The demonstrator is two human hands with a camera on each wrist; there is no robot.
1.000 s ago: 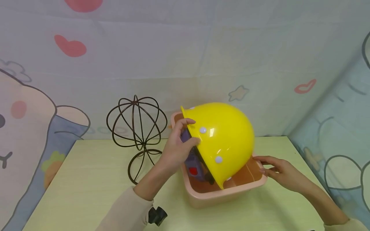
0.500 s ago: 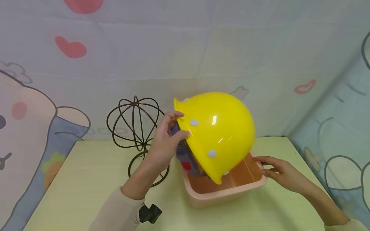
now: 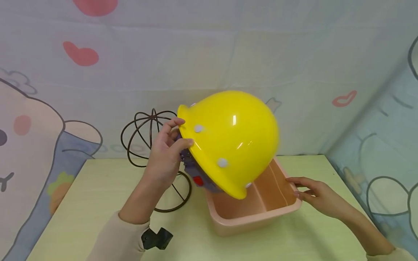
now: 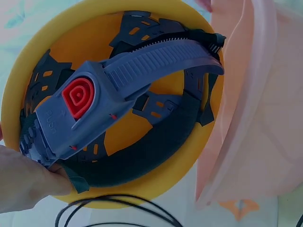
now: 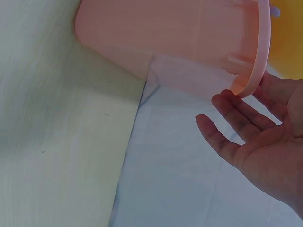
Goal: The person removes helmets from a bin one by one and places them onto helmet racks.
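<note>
A yellow hard hat hangs tilted above the pink bin, its brim toward the left. My left hand grips that brim, thumb on the outer side. The left wrist view looks into the shell, at a grey headband adjuster with a red push button, dark straps and an orange lining. At the bin's right rim, my right hand pinches the edge between thumb and fingers; the right wrist view shows the fingers around the rim's corner.
Behind my left hand stands a dark wire stand with a round base, partly covered by the hand and hat. The pale green table meets a printed cloth backdrop at the back and right.
My left hand has lifted the hard hat up and leftward out of the bin, so more of the bin's inside shows. My right hand has stayed at the rim.
</note>
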